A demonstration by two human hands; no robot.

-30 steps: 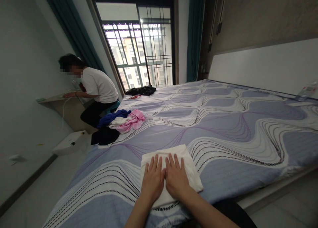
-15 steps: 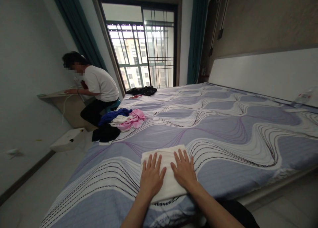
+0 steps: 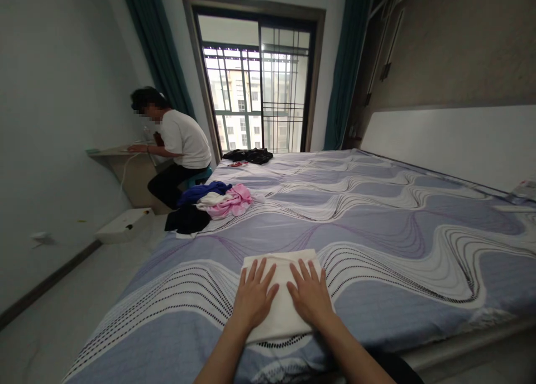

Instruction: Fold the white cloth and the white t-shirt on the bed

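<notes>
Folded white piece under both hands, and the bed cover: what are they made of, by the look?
Folded white piece: soft matte woven cloth, probably cotton; it lies flat in layers with limp edges under the left hand and right hand, both spread flat. Bed cover: thin printed fabric, lilac with white waves and dotted lines, slight sheen, small creases; cotton or a blend, cannot tell.

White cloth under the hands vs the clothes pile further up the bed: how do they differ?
The white cloth is folded into a flat rectangle; the clothes pile is a loose, crumpled heap. The white cloth is one plain colour; the clothes pile mixes blue, pink, white and black. The left hand and right hand press flat on the white cloth; nothing touches the clothes pile. Both lie on the bed.
</notes>
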